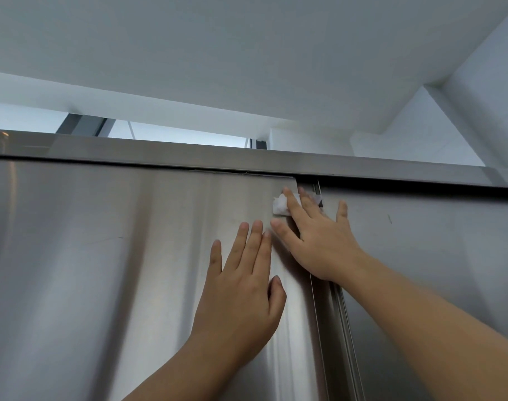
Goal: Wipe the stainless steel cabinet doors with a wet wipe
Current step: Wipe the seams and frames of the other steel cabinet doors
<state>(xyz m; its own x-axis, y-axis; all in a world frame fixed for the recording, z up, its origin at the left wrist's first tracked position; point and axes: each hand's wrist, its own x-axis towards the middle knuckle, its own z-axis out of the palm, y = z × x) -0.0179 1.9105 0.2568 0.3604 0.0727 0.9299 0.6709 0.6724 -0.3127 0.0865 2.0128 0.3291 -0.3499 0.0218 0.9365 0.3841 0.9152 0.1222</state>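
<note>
**Wipe (pixel 279 206) pressed to the left door (pixel 102 256)**

The white wipe is pinned under the straight fingers of the right hand (pixel 316 241) at the door's upper right corner, just below the top rail (pixel 189 154). The left hand (pixel 241 287) is laid flat on the same brushed-steel door, fingers straight. The right door (pixel 435 256) is set slightly behind. A white ceiling (pixel 218 53) is seen above.

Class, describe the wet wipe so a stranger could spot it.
Find the left stainless steel cabinet door and its top right corner, under the horizontal steel rail. There the right hand presses a crumpled white wet wipe, the only white thing on the metal.
</note>
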